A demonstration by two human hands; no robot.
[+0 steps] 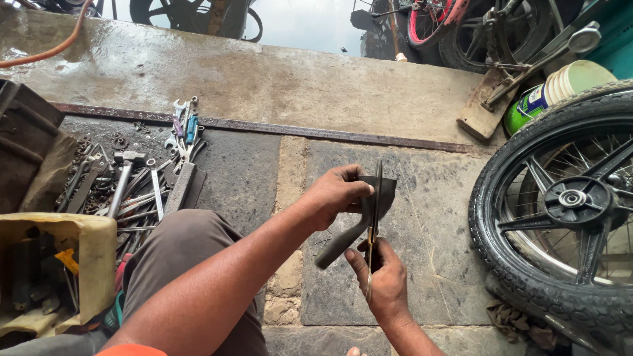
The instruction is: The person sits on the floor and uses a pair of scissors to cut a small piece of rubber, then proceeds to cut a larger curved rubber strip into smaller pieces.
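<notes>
Left hand (333,194) pinches black rubber strip (353,231); right hand (382,277) grips scissors (376,211) cutting it; motorcycle wheel (567,204) beside.

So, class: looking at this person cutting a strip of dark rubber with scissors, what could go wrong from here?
1. The left hand pinches the rubber strip right beside the scissors, so a slip might nick its fingers.
2. The strip hangs unsupported in mid-air, so it may twist and the cut wander.
3. The loose tools lie close by the knee and could be knocked.
</notes>
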